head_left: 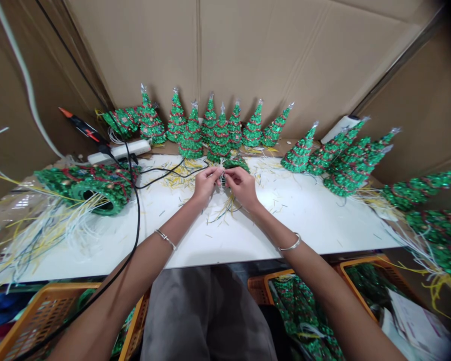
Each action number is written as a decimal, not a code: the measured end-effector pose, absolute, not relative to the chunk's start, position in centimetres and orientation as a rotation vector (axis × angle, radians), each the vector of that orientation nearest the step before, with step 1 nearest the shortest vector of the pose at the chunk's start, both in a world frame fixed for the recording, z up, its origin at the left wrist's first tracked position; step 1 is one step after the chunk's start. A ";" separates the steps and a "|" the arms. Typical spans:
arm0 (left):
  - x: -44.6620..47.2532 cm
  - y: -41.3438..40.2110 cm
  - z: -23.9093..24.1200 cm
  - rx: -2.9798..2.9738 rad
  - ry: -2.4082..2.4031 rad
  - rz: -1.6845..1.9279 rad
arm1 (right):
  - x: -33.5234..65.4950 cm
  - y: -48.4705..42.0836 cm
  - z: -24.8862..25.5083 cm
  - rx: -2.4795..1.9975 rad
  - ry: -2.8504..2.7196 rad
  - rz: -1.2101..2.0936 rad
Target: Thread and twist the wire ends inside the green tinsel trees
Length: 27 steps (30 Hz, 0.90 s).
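Observation:
My left hand (pixel 207 181) and my right hand (pixel 241 183) meet over the middle of the white table (pixel 244 245). Both are closed, with fingertips pinching a bundle of thin white wires (pixel 221 173). Behind the fingers lies a green decorated piece (pixel 237 163), mostly hidden by my hands; it looks like a small tinsel Christmas tree on its side. Just beyond it stands an upright tinsel tree (pixel 220 138) with red garland and a silver star. Yellow and dark wire clippings (pixel 173 175) are scattered around my hands.
More small trees (pixel 252 128) line the cardboard wall. A larger hollow tree (pixel 93 188) lies at left, wires trailing from its base. Near it are a white power strip (pixel 124 151), an orange-tipped black tool (pixel 83 128) and a black cable (pixel 138 215). Orange baskets (pixel 48 313) stand below the table.

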<state>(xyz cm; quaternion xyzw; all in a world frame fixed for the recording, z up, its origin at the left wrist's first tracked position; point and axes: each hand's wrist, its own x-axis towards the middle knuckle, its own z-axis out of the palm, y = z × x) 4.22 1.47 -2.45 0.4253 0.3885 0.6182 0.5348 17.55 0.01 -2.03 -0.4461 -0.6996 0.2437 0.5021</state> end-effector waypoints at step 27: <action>3.2 2.0 -2.6 1.105 0.952 1.330 | 17.8 -0.2 -1.7 -1.103 -1.728 0.545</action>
